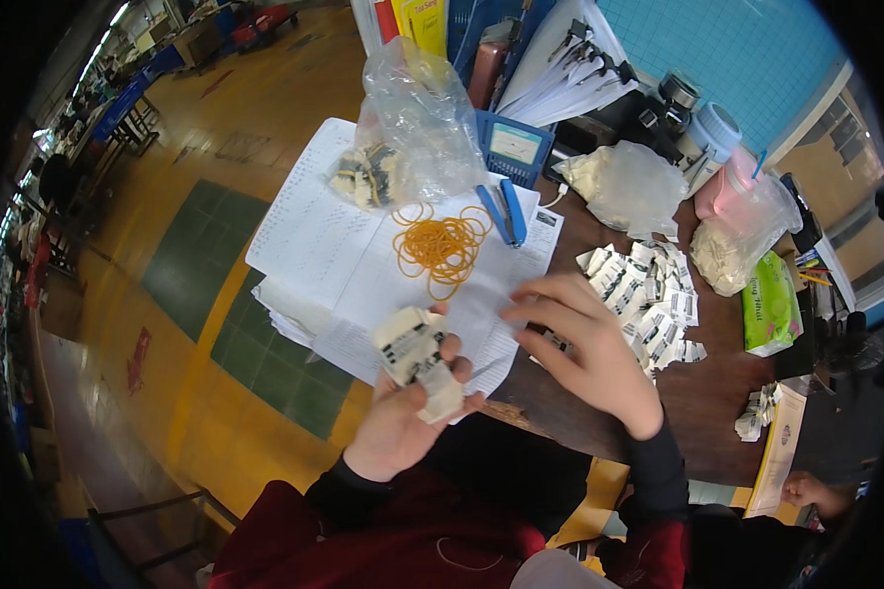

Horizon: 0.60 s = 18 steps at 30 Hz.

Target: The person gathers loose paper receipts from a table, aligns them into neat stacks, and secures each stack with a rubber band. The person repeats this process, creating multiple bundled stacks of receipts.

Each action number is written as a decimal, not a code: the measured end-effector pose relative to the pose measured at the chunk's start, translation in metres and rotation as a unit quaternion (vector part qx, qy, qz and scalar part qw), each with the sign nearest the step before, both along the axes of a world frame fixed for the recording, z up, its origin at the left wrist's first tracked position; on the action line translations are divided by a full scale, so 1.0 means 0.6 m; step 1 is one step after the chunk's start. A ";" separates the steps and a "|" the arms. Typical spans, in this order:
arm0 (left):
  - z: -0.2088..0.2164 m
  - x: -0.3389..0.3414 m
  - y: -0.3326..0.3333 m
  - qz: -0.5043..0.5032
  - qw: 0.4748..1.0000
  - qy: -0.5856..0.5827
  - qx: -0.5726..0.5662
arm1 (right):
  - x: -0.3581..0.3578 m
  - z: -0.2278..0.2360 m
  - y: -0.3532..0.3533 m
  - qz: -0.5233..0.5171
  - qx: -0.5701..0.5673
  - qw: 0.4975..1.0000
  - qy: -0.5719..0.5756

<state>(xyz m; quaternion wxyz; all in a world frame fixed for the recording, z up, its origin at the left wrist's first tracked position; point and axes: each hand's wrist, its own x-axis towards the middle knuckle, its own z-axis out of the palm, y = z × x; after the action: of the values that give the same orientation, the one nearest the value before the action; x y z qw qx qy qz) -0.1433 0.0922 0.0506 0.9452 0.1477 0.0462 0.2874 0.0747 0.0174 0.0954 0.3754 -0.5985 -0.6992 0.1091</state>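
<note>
My left hand (391, 432) is closed around a small stack of white labels with black print (414, 344), held above the near edge of the table. My right hand (594, 358) hovers to the right of it with fingers apart and nothing visible between them. Beside the right hand lies a loose pile of similar labels (670, 294). A tangle of yellow rubber bands (440, 245) rests on the papers (309, 226) beyond my left hand. Behind the bands, a clear plastic bag (422, 118) has banded label bundles (365, 177) in it.
A blue two-armed tool (508, 211) lies right of the bands. Farther back stand blue file holders (516, 147), a filled plastic bag (629, 187) and a pink container (722, 191). A green tissue pack (771, 304) is at the right, near another person's hand (805, 488).
</note>
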 end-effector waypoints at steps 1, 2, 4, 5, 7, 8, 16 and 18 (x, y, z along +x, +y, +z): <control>0.001 -0.012 0.013 0.008 1.000 -0.010 0.013 | -0.006 -0.022 0.036 0.011 0.013 0.999 -0.037; 0.003 -0.022 0.020 0.019 1.000 -0.004 -0.004 | -0.018 -0.043 0.064 0.003 0.023 0.998 -0.050; 0.007 -0.039 0.033 0.014 0.999 0.040 0.021 | -0.044 -0.083 0.111 -0.015 0.030 0.996 -0.079; 0.010 -0.045 0.037 0.011 0.998 0.061 0.032 | -0.056 -0.098 0.128 -0.031 0.046 0.994 -0.098; 0.015 -0.050 0.043 -0.013 0.994 0.095 0.049 | -0.073 -0.113 0.149 -0.079 0.016 0.988 -0.134; 0.017 -0.050 0.043 -0.026 0.992 0.112 0.056 | -0.076 -0.113 0.149 -0.073 0.058 0.983 -0.155; 0.008 0.001 0.017 -0.107 0.967 0.186 0.138 | -0.014 -0.065 0.071 -0.097 0.020 0.902 0.421; 0.002 0.025 0.007 -0.149 0.935 0.223 0.231 | 0.004 -0.062 0.035 -0.126 0.063 0.852 0.504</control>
<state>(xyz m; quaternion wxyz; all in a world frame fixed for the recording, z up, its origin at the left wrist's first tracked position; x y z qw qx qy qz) -0.1286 0.0965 0.0518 0.8823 0.4278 0.1657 0.1053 0.0771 0.0384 0.0583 0.7237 -0.5198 -0.3375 0.3036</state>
